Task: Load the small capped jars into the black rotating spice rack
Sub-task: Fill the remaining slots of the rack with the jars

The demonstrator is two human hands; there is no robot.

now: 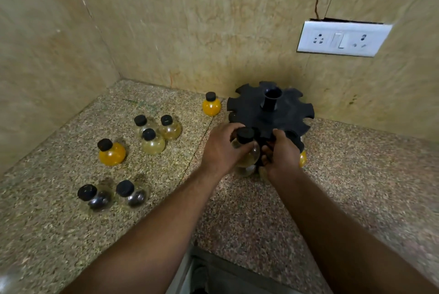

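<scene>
With your left grip clamped round the pale jar at the near notch of the black rack and your right grip curled on its rim, a turning rack could make the neck miss and drop the jar onto the tabletop.

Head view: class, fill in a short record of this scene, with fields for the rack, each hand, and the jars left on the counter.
spice rack: black, top tier's slots empty
left hand: grips a pale jar at the rack's front
right hand: holds the rack's lower tier
loose jars: seven, standing on the counter left of the rack
</scene>
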